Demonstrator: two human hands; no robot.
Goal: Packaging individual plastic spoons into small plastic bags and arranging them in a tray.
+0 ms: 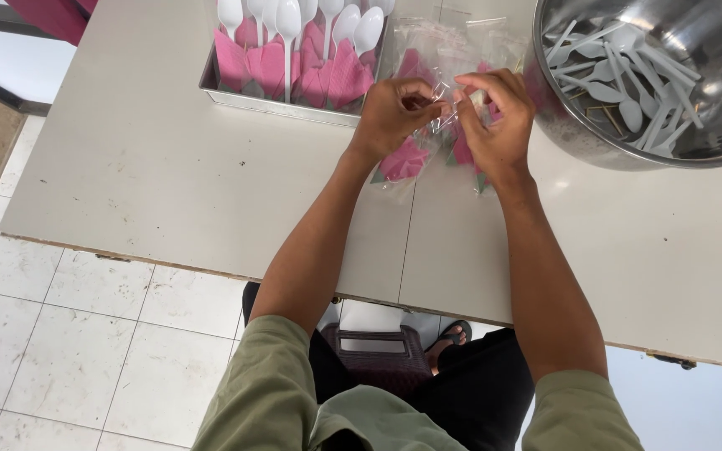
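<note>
Both hands, left hand (pixel 393 113) and right hand (pixel 495 117), pinch clear plastic sleeve (pixel 440 117), wedged between steel tray (pixel 277 104) and steel bowl (pixel 570 125); table (pixel 169 184) bare toward near edge.

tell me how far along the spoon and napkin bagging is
Done: a metal tray holds a row of white spoons wrapped in pink napkins. In hand: the left hand and right hand pinch a clear plastic bag with a pink napkin inside. Left: many loose white spoons lie in the steel bowl.
</note>
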